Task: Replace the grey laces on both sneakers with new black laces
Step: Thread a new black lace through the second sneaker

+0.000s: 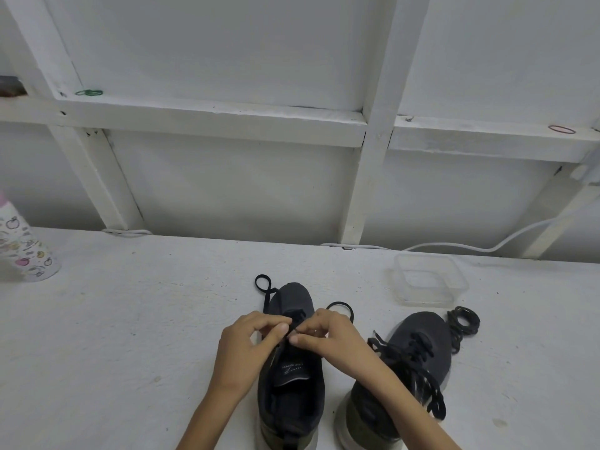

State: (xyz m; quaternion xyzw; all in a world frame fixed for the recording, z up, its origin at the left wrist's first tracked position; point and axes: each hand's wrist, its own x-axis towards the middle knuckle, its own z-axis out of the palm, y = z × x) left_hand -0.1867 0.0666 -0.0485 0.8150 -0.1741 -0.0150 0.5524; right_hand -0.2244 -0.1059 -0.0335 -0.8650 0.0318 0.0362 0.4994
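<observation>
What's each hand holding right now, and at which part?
The left hand and the right hand both pinch the black lace where it crosses the eyelets of the middle sneaker, just behind the toe. Its looped ends lie free.

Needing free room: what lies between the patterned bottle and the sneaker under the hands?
Head view: bare table between bottle and sneaker, except a black lace loop by its toe.

A rough white table (97, 336) fills the lower view. Behind its far edge stands a pale wall (227, 186), crossed by white wooden beams (207, 121). A white cable (454, 245) runs along the table's back edge.
</observation>
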